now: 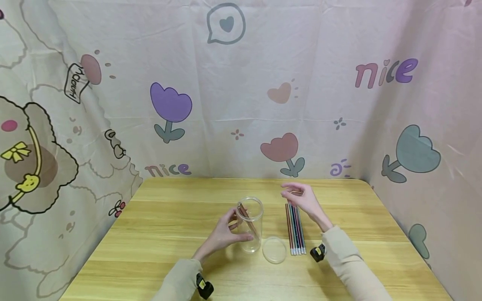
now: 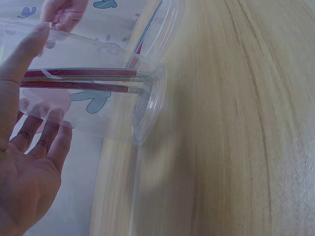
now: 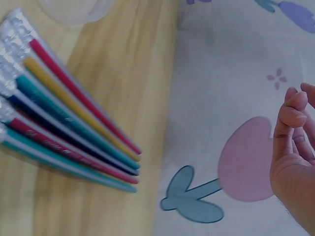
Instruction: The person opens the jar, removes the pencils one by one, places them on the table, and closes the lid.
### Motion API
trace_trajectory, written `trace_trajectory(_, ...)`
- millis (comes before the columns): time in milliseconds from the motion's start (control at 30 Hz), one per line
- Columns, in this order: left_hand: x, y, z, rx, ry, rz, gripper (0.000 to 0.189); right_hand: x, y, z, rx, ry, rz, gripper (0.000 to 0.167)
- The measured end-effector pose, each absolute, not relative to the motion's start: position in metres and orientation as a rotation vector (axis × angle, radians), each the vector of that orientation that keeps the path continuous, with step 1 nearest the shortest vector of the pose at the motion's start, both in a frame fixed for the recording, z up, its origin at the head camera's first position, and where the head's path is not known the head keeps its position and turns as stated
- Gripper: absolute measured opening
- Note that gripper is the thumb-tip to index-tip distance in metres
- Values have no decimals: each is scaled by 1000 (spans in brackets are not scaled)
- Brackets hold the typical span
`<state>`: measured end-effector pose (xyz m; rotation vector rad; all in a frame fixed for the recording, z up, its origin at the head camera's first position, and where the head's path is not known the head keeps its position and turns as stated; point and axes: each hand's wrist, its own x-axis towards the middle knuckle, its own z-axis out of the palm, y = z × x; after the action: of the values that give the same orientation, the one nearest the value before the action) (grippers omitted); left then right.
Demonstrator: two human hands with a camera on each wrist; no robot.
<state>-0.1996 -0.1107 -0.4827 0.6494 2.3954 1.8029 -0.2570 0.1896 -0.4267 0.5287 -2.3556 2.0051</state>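
My left hand [image 1: 224,233] grips a clear plastic jar [image 1: 257,240] from its left side, thumb across the front and fingers behind. The open-topped jar stands on the table. A few reddish pencils [image 2: 81,87] lean inside it, their eraser ends at the bottom. My right hand [image 1: 302,200] hovers over the far end of a row of striped pencils [image 1: 295,230] on the table. Its fingers [image 3: 290,118] are loosely bent, with nothing visible between them. The row holds several colours, including red, yellow, teal and dark blue, with the eraser ends toward me.
A round clear lid [image 1: 274,250] lies flat between the jar and the pencil row. Everything rests on a wooden table [image 1: 169,242]. A printed cloth [image 1: 233,100] hangs behind the far edge and along both sides.
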Motion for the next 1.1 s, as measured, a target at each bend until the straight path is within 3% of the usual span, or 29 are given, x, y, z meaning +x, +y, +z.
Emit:
trace_trajectory(267, -200, -111, -484, 666, 2408, 1787, 68, -248, 179, -404, 653, -2396, 1996, 36)
trace_trajectory(767, -199, -112, -483, 636, 2393, 1790, 73, -242, 153, -377, 953, -2480, 1760, 16)
trace_trajectory(1100, -199, -112, -483, 637, 2389, 1789, 77, -238, 135, -370, 1129, -2478, 1718, 15)
